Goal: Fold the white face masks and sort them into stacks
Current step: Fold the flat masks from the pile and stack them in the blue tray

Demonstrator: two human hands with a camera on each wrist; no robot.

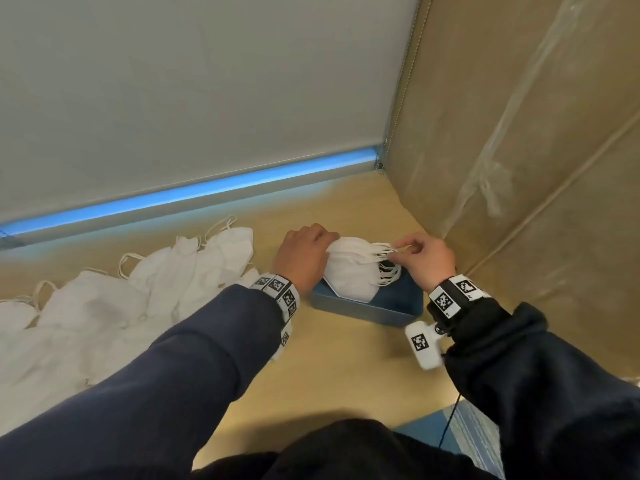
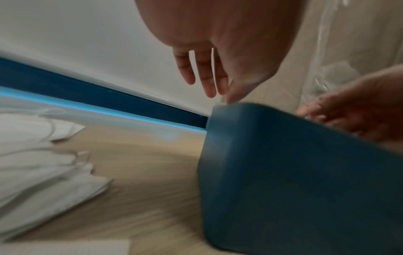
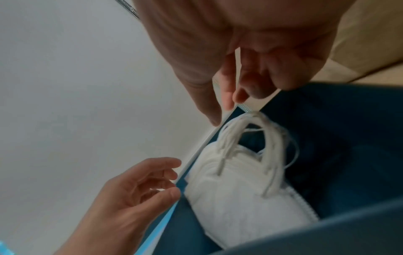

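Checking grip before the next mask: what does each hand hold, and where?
Both hold one folded mask by its edge: right hand pinches one end, left hand the other.

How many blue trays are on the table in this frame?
1. The blue tray sits on the table near the right wall, between both hands, holding the stack of folded masks. Loose masks at left could hide something.

No words, brand names or numbers can be read anywhere. The only signs are black-and-white square code markers on the black wristbands point(image 1: 280, 293) behind both hands, plus one on a small white plastic block point(image 1: 425, 344) hanging below the right wrist — tiny print beside them is too small to read.
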